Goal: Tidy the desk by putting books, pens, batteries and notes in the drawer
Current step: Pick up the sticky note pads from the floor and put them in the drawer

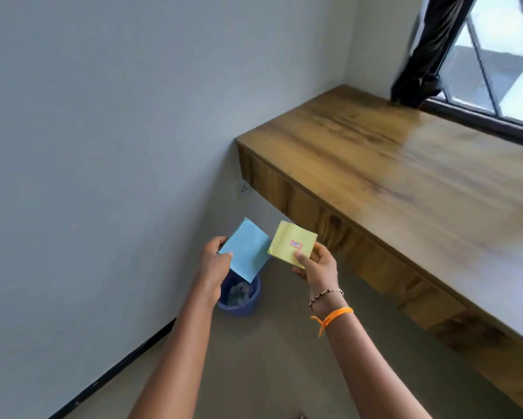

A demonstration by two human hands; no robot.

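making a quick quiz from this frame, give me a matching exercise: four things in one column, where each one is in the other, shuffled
Things:
1. blue note pad
2. yellow note pad
3. blue bin
4. orange band

Places:
A. round the right wrist
B. on the floor by the wall
C. held in the left hand
D. held in the right hand

Pairs: 1-C, 2-D, 3-B, 4-A

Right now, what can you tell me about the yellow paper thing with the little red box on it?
The yellow square pad of paper notes looks thick, like a stack. A small red-outlined label with blurred writing sits on its face. The right hand pinches its lower corner, thumb on top, holding it tilted in the air beside the wooden desk. Its left edge meets the blue paper square.
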